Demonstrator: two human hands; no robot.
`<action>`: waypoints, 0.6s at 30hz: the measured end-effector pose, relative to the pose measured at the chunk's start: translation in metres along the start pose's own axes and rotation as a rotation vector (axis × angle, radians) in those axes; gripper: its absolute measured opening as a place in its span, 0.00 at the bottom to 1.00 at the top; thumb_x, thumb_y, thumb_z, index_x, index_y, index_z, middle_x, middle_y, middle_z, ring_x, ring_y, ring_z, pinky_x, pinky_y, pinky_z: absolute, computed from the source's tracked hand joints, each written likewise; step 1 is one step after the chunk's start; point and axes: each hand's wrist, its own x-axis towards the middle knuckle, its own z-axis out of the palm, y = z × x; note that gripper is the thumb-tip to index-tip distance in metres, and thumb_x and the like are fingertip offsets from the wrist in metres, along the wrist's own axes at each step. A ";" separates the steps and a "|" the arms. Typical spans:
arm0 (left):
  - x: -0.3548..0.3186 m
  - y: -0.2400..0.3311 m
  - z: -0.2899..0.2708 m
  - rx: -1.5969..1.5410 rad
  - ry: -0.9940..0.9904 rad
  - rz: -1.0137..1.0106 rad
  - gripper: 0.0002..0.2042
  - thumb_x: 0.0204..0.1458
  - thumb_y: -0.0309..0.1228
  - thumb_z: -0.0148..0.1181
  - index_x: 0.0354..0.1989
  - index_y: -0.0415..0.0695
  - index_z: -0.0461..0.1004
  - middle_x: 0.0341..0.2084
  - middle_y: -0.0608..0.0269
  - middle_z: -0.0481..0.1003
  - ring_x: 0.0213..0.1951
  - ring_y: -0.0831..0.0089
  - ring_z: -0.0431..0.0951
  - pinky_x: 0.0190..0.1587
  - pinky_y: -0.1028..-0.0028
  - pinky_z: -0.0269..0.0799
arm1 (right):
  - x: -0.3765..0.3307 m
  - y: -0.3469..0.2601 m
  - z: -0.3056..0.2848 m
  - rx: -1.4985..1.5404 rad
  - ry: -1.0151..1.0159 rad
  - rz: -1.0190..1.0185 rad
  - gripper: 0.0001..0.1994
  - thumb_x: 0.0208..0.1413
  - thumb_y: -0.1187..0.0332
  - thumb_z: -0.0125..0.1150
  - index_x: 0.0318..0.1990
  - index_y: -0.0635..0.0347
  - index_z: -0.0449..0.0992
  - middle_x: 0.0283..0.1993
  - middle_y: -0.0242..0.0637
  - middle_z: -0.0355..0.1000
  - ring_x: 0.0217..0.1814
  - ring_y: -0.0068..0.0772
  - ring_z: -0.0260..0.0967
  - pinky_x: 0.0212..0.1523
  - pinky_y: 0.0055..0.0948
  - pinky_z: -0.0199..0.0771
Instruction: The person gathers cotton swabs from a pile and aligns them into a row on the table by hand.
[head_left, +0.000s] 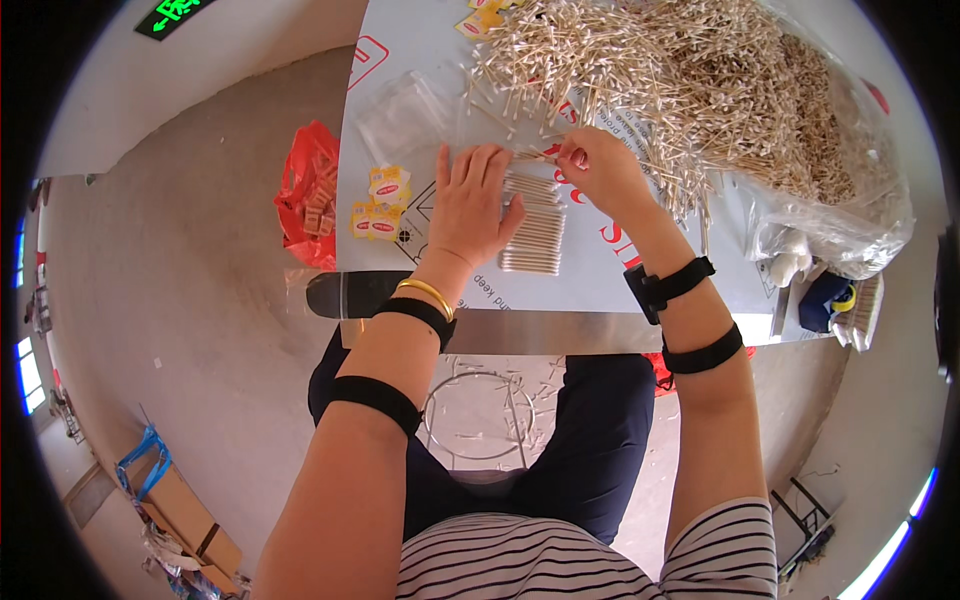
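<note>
My left hand (pixel 472 205) lies flat, fingers spread, on the left side of a neat row of cotton swabs (pixel 533 228) laid side by side on the white table (pixel 560 330). My right hand (pixel 598 165) pinches a few swabs at the top edge of that row, beside the big loose heap of cotton swabs (pixel 680 80) that covers the far part of the table.
A clear plastic bag (pixel 405 115) and small yellow packets (pixel 378 205) lie left of my hands. A large clear bag (pixel 850 200) with more swabs sits at the right. A red bag (pixel 305 195) rests on the floor at the left. Cardboard boxes (pixel 185 515) stand at lower left.
</note>
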 end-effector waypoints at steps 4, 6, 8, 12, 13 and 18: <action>0.001 0.001 -0.002 0.011 -0.007 0.002 0.24 0.56 0.40 0.58 0.60 0.44 0.69 0.58 0.57 0.70 0.64 0.55 0.67 0.75 0.45 0.48 | 0.006 0.004 -0.009 -0.025 -0.016 0.014 0.07 0.56 0.70 0.69 0.39 0.61 0.80 0.39 0.38 0.79 0.40 0.40 0.79 0.43 0.39 0.78; 0.000 0.001 -0.001 0.014 -0.005 0.002 0.24 0.56 0.40 0.58 0.61 0.44 0.69 0.58 0.58 0.70 0.63 0.55 0.67 0.75 0.45 0.48 | 0.007 0.005 -0.010 -0.105 -0.004 -0.032 0.07 0.56 0.69 0.69 0.39 0.61 0.80 0.39 0.38 0.79 0.40 0.40 0.79 0.43 0.40 0.78; 0.001 0.001 0.000 0.016 -0.001 0.003 0.25 0.57 0.40 0.58 0.61 0.44 0.69 0.58 0.58 0.70 0.63 0.55 0.67 0.74 0.45 0.49 | 0.008 0.006 -0.009 -0.107 0.024 -0.027 0.06 0.55 0.67 0.69 0.35 0.57 0.81 0.36 0.37 0.77 0.44 0.43 0.77 0.45 0.42 0.78; 0.000 0.000 0.000 -0.003 0.007 0.001 0.24 0.57 0.40 0.58 0.59 0.44 0.67 0.58 0.57 0.71 0.63 0.55 0.67 0.75 0.44 0.48 | 0.004 0.002 -0.007 -0.089 0.034 -0.012 0.06 0.55 0.67 0.69 0.37 0.57 0.80 0.37 0.36 0.76 0.45 0.42 0.76 0.45 0.42 0.77; 0.000 0.000 0.001 -0.014 0.014 0.002 0.23 0.56 0.40 0.59 0.59 0.43 0.67 0.58 0.57 0.71 0.63 0.54 0.68 0.75 0.44 0.48 | 0.002 0.002 -0.005 -0.075 0.041 -0.009 0.06 0.55 0.67 0.69 0.37 0.57 0.80 0.37 0.36 0.76 0.45 0.43 0.76 0.46 0.42 0.77; 0.000 0.000 0.001 -0.032 0.022 0.000 0.22 0.56 0.39 0.59 0.56 0.43 0.67 0.58 0.57 0.71 0.63 0.54 0.68 0.75 0.44 0.48 | -0.004 0.003 -0.009 -0.056 0.056 -0.021 0.07 0.53 0.69 0.69 0.38 0.56 0.79 0.39 0.36 0.75 0.45 0.43 0.75 0.47 0.44 0.76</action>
